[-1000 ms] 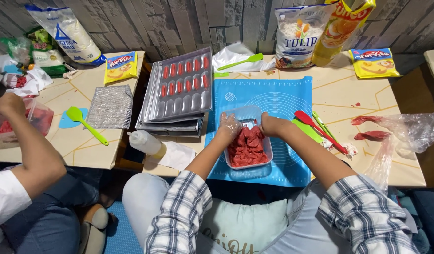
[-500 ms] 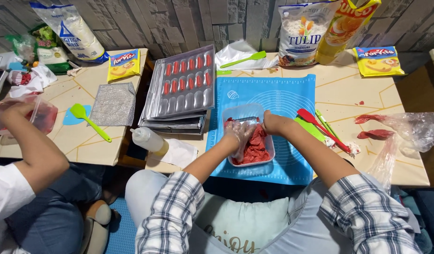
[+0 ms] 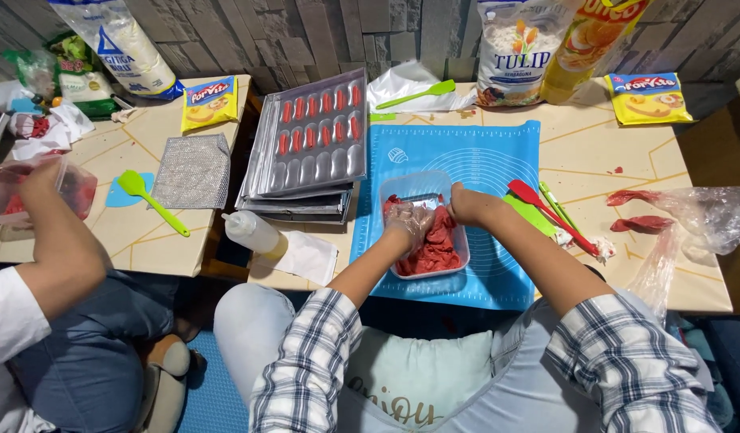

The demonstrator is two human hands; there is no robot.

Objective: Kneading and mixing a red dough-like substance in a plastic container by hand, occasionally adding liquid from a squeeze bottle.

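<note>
Left hand: your left hand (image 3: 408,222), in a thin clear glove, is down in the clear plastic tub (image 3: 424,225), fingers curled shut on a lump of the red dough (image 3: 434,244).
Right hand: your right hand (image 3: 469,204) is bare and sits at the tub's far right rim, closed around something at the edge; you cannot tell from here just what it pinches.
Tub: it stands on the blue silicone mat (image 3: 482,160), near the mat's front left part, just in front of you.
Red dough: it fills most of the tub, heaped toward the right and front.
Mat: it lies flat on the tan surface (image 3: 594,152), between the stack of trays and the spatulas.
Trays: the grey moulded tray (image 3: 314,136) tops a stack just left of the mat, tilted up at the back; its upper rows hold red pieces.
Spatulas: a red spatula (image 3: 546,212) and a green one lie just right of the mat, close to your right forearm.
Squeeze bottle: a clear squeeze bottle (image 3: 254,232) lies on its side in front of the trays, left of the tub.
Co-worker: on your left another person's hand (image 3: 41,180) holds a clear plastic bag (image 3: 73,192) with red stuff in it, well apart from your own hands.
</note>
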